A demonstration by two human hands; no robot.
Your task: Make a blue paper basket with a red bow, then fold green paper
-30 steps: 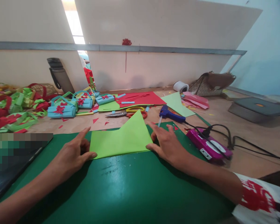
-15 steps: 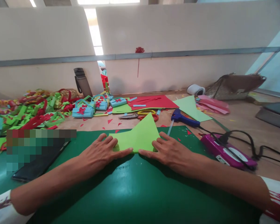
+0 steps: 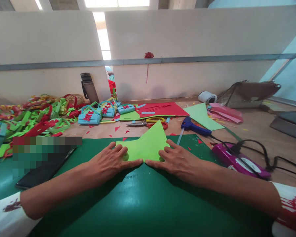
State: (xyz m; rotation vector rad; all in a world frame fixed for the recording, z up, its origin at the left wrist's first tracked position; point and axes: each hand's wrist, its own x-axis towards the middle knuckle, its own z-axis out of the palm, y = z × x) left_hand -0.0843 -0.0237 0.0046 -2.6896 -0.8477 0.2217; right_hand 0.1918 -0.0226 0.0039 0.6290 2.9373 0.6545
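Note:
A folded light green paper sheet (image 3: 145, 144) lies on the dark green mat (image 3: 143, 204), one corner pointing up. My left hand (image 3: 108, 164) lies flat on the sheet's left part, index finger stretched along the near fold. My right hand (image 3: 180, 161) presses flat on the right part, its fingertip almost meeting the left one at the middle of the fold. Neither hand grips anything.
Scissors (image 3: 148, 122) and a blue glue gun (image 3: 194, 126) lie beyond the mat, with a purple device (image 3: 239, 161) and black cables at right. Blue paper baskets (image 3: 90, 118), red paper (image 3: 160, 108), green and red strips (image 3: 27, 118), a bottle (image 3: 88, 87), a dark phone (image 3: 44, 168) at left.
Both hands have slid inward along the near fold from the sheet's outer ends until their fingertips nearly meet. The view has shifted a little.

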